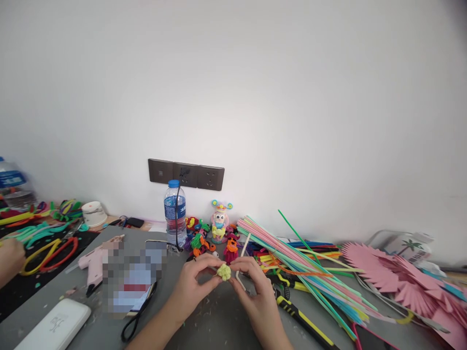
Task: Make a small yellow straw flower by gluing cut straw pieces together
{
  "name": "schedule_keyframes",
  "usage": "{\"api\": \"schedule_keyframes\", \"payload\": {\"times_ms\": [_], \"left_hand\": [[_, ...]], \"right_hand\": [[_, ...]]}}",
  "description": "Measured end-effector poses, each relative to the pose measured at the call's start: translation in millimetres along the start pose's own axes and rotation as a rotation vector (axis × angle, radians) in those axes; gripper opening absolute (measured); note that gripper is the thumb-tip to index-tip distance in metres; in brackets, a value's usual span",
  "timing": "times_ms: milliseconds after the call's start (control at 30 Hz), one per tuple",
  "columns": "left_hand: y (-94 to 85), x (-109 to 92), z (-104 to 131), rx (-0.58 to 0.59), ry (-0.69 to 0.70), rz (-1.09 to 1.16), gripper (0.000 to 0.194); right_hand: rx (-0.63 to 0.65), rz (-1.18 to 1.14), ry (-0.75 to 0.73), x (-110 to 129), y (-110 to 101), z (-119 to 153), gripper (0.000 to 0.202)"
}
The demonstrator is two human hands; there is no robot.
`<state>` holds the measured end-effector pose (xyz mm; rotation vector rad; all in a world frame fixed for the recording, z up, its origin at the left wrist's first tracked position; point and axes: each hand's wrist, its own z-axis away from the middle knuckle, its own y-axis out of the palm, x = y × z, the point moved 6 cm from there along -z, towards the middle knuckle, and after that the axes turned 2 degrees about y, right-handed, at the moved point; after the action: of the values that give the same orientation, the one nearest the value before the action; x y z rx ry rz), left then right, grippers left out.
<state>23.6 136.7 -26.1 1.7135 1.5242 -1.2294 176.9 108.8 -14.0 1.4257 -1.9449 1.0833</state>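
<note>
Between the fingertips of both hands is a small pale yellow-green bumpy piece (pixel 224 272). My left hand (pixel 199 282) pinches it from the left with thumb and fingers. From the right, the fingers of my right hand (pixel 253 287) close on it too. A bent white stem (pixel 242 255) rises by the right hand's fingers; whether it joins the yellow-green piece is hidden. Just behind the hands stand a colourful figurine (pixel 219 223) and several small fuzzy figures (pixel 199 240).
Bundled pastel pipe cleaners (pixel 302 267), yellow-black pliers (pixel 306 323) and pink folded paper (pixel 412 287) lie right. Left are a water bottle (pixel 175 214), a pink glue gun (pixel 95 267), a blurred phone (pixel 133 282), a white power bank (pixel 58 325) and another person's hand (pixel 10 260).
</note>
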Motion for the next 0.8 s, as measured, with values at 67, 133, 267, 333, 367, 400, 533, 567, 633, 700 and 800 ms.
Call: {"api": "schedule_keyframes", "payload": {"times_ms": [67,133,267,333,367,400,533,567,633,700,800], "left_hand": [[-0.6,-0.5,0.3,-0.009,0.033,-0.006,0.02],[-1.2,-1.1,0.4,-0.015,0.056,-0.002,0.021],[-2.2,-1.9,0.0,-0.018,0.06,0.006,0.021],[-2.4,-2.5,-0.3,-0.018,0.063,0.001,0.021],[-2.4,-2.5,-0.4,-0.018,0.064,-0.002,0.022],[-2.4,-2.3,-0.5,-0.018,0.063,-0.003,0.023],[-2.7,-0.9,0.1,-0.034,0.046,0.004,0.023],[-2.8,-0.9,0.3,-0.04,0.041,0.007,0.022],[-2.9,-1.5,0.7,-0.046,0.039,0.007,0.02],[-3.0,-2.6,0.8,-0.048,0.048,-0.015,0.018],[-2.9,-3.4,1.1,-0.05,0.07,-0.07,0.017]], "right_hand": [[0.004,-0.015,-0.004,0.7,0.1,0.0,0.01],[0.003,-0.026,-0.012,1.1,0.2,0.1,0.011],[0.005,-0.049,-0.01,0.4,0.4,0.4,0.013],[0.002,-0.055,0.005,-0.9,0.3,0.9,0.014],[-0.004,-0.054,0.015,-1.9,0.0,1.3,0.015],[-0.011,-0.053,0.026,-3.0,-0.3,1.7,0.015],[-0.018,-0.069,0.046,-5.4,-0.1,2.6,0.013],[-0.016,-0.074,0.046,-5.4,0.1,2.5,0.012],[-0.013,-0.074,0.049,-5.0,0.2,2.1,0.011],[-0.012,-0.071,0.055,-4.6,0.3,1.9,0.011],[-0.013,-0.08,0.051,-3.1,0.1,1.4,0.011]]}}
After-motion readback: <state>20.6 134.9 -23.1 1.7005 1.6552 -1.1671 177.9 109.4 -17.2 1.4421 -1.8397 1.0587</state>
